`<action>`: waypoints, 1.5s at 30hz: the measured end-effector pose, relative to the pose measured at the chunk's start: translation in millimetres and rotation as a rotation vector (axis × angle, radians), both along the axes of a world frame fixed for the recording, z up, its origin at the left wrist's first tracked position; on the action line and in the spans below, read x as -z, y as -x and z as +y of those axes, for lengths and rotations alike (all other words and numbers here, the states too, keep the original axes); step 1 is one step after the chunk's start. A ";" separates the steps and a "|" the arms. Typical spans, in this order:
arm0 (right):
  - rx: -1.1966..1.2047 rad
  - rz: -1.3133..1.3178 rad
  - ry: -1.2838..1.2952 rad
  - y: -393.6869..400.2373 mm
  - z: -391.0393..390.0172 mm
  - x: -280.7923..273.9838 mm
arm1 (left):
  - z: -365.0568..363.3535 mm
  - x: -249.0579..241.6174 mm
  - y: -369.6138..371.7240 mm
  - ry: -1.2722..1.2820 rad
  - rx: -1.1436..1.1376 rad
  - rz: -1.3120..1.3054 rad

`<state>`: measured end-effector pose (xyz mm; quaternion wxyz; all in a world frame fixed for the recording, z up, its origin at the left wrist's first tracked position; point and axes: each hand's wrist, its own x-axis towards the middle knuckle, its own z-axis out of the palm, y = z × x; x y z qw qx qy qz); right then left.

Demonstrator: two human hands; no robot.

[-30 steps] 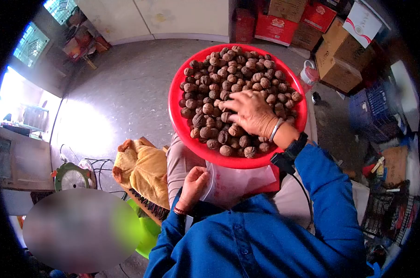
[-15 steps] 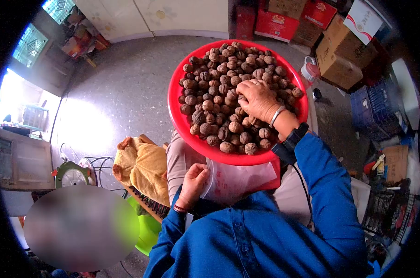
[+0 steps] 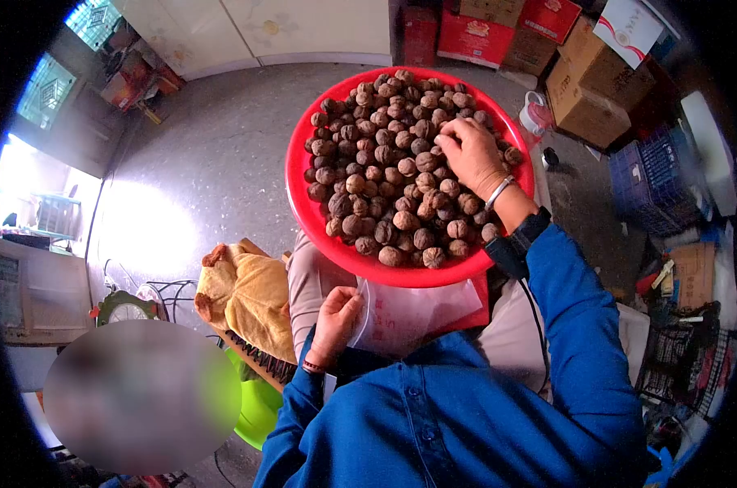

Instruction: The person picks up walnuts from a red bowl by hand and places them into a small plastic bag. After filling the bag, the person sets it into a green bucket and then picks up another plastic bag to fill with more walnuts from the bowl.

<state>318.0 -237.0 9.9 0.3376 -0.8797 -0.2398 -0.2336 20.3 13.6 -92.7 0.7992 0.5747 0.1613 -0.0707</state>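
Note:
A big red basin (image 3: 302, 213), heaped with brown walnuts (image 3: 382, 154), rests over my lap. My right hand (image 3: 474, 156) is in the right half of the heap, palm down, its fingers curled and thumb drawn in among the walnuts. Whatever is between those fingertips is hidden. Below the basin's near rim, my left hand (image 3: 336, 319) pinches the edge of a clear plastic bag (image 3: 409, 313) with faint red print. The bag hangs across my lap, partly under the basin.
A yellow plush cloth (image 3: 246, 293) lies on a wooden seat at left, above a green tub (image 3: 259, 407). A fan (image 3: 127, 309) stands farther left. Cardboard boxes (image 3: 592, 85), a pink-lidded jug (image 3: 536, 114) and a blue crate (image 3: 653, 179) are at right.
My right hand has shifted slightly right and up over the walnuts, with its thumb now showing more. My left hand stays on the bag. The whole view has moved a little.

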 end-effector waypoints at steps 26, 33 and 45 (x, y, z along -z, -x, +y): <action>-0.542 0.633 0.070 65.2 61.6 -5.4 | 2.0 5.5 0.8 0.035 -0.016 0.038; -0.584 0.431 -0.074 67.8 51.4 -13.3 | -0.6 3.5 -0.7 0.033 -0.025 0.001; -0.148 0.442 -0.396 114.9 -155.7 -99.8 | -1.8 2.1 0.8 -0.148 0.025 -0.074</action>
